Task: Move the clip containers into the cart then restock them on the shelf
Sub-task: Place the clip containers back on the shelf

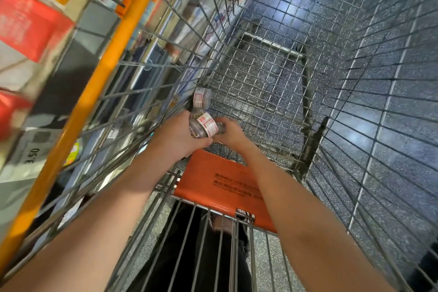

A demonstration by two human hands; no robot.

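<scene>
Both my arms reach down into a wire shopping cart (260, 71). My left hand (176, 136) grips a clear round clip container (203, 127) with a red and white label, held low over the cart's bottom. My right hand (231, 131) curls round the container's other end. A second clip container (202, 97) of the same kind lies on the cart's wire floor in the near left corner, just beyond my hands.
An orange child-seat flap (220, 185) lies below my forearms. The cart's orange rail (99, 83) runs along the left, with store shelves and a red box (28, 23) beyond it. Dark speckled floor tiles (379, 125) show through the wire on the right.
</scene>
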